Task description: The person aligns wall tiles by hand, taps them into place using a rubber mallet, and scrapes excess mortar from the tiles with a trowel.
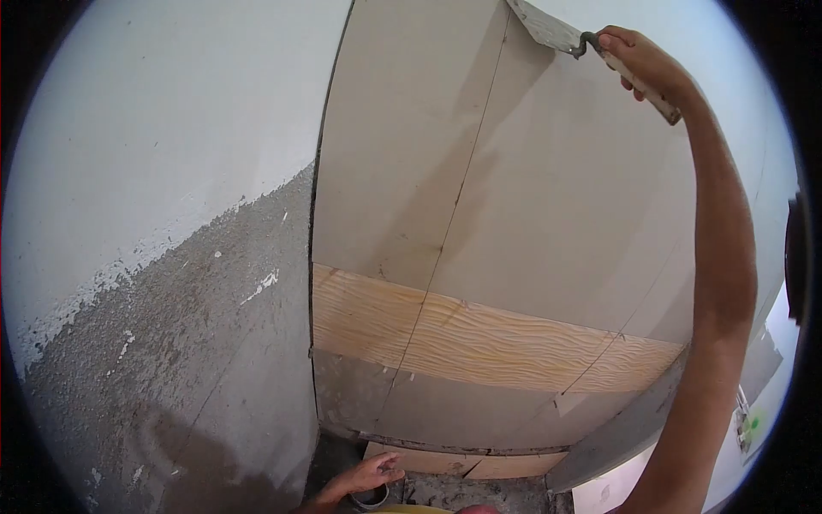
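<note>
My right hand is raised at the upper right, its fingers wrapped around the pale handle of a trowel. The trowel's flat metal blade is at the tiled wall, close to the upper end of a thin vertical joint; I cannot tell whether it touches. Low in the view, my left hand is over a round-rimmed container, fingers loosely bent and apart, with nothing visible in them. What the container holds is hidden.
A wavy-patterned orange tile band crosses the wall. At left is a wall, part white, part rough grey. A pale board or tile lies at the wall's foot on a dirty floor. A ledge runs along the right.
</note>
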### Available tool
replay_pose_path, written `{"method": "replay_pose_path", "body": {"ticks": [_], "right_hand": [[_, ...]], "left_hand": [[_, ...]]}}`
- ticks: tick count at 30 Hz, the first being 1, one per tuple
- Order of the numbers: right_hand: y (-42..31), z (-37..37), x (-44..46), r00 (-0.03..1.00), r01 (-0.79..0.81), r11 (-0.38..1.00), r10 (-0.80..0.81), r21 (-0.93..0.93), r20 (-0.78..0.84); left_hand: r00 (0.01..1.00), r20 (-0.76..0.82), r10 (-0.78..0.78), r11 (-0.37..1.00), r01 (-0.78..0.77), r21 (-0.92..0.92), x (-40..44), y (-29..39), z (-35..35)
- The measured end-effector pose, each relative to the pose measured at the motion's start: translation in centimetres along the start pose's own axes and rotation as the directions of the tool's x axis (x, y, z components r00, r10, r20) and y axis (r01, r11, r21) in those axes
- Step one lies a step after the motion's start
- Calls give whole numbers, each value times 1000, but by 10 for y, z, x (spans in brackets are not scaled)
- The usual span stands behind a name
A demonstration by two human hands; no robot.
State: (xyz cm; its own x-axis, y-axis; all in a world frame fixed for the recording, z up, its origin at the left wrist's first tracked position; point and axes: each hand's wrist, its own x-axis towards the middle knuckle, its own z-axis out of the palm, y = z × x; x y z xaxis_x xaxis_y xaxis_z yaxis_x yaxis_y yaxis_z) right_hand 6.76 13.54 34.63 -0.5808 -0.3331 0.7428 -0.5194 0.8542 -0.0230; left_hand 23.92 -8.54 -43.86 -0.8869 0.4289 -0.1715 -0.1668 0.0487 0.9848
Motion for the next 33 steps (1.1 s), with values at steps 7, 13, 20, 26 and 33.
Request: {"method": "replay_pose_path", "body": {"ticks": [7,13,20,26,33], "right_hand": [[-7,-51,-6,999,-5,986,11,-164,34],[-16,-49,-14,994,-104,988,105,-118,2],[-33,-44,-7,996,24,963,-46,-267,-76],[-91,-54,-13,993,-83,692,-4,-717,-119],[-101,-49,11,983,-117,636,-36,-763,-180]], "left_hand": [[994,-19,107,992,-108,-71,13,5,-1],[999,11,47,999,-47,-4,7,28,2],[997,18,69,996,-68,-50,18,4,10],[997,36,74,995,-71,-69,23,-11,9],[997,73,20,999,-17,-35,26,-3,17]]}}
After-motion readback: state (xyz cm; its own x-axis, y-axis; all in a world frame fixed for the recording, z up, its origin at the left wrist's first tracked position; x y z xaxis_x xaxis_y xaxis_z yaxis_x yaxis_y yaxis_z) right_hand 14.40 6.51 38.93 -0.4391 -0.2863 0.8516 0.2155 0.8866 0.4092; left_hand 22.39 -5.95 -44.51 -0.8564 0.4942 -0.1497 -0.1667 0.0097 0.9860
